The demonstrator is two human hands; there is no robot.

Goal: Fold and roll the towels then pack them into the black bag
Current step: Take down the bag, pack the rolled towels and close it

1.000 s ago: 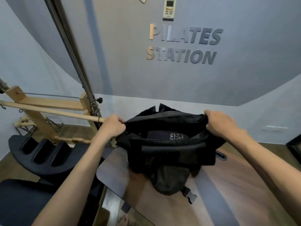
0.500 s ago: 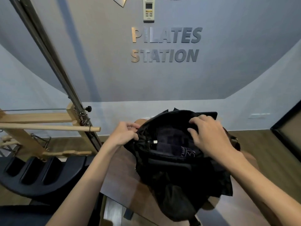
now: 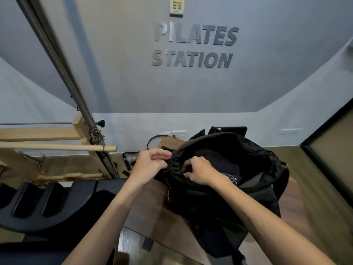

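So the black bag (image 3: 238, 169) is sitting on the wooden worktop (image 3: 152, 213), mouth gaping up toward the camera, which makes sense since stuff goes in from the top. Inside there's a dark towel (image 3: 223, 165) with a bit of white print showing, so packing looks well along. The left hand (image 3: 150, 165) pinches the gathered left edge of the opening, probably to keep it steady. The right hand (image 3: 198, 172) has its fingers curled onto the near rim right beside it; it's blurry, so I can't swear whether it's fabric or a zip pull. To the left is a wooden pilates frame (image 3: 57, 140), and the far wall carries the studio lettering (image 3: 194, 46).
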